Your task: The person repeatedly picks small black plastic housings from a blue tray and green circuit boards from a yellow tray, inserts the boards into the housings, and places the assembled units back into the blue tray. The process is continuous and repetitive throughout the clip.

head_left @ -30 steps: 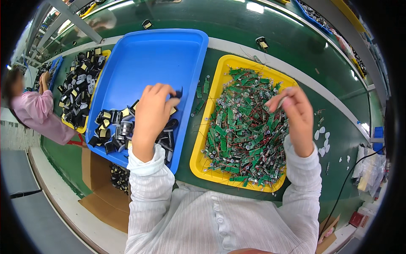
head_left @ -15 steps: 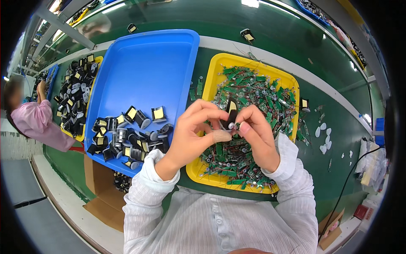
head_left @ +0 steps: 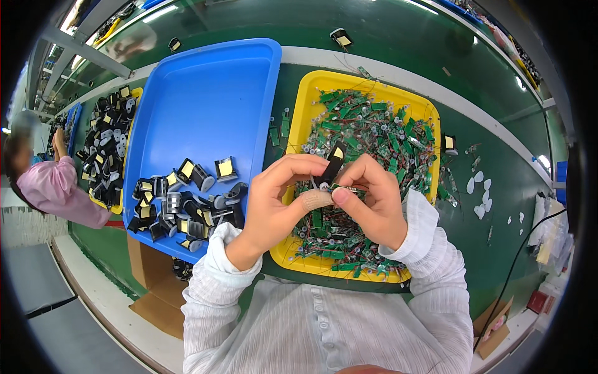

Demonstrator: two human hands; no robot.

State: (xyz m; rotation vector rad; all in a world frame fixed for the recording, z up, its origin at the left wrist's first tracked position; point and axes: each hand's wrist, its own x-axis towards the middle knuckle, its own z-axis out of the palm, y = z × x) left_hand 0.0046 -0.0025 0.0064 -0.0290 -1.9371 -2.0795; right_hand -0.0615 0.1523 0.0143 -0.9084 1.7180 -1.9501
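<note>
Broadly, a blue tray point(head_left: 205, 93) stood left of centre in the frame, dark parts point(head_left: 172, 203) piled in its lower half; right of centre stood a smaller yellow tray point(head_left: 301, 118) heaped with green circuit boards point(head_left: 386, 134). Above its left side, the left hand point(head_left: 274, 196) was clamped, thumb against fingers, on a black housing point(head_left: 332, 166), while the right hand point(head_left: 377, 202) pinched a small part point(head_left: 351, 189), mostly hidden. The black housing, near the frame's centre, tilted upward out of the left grip, its cream patch clear of the fingers, its lower end beside the right thumb. It looked light, stiff and slick, best held by its sides; the small part, at the right fingertips, seemed fragile, best held by its edges.
</note>
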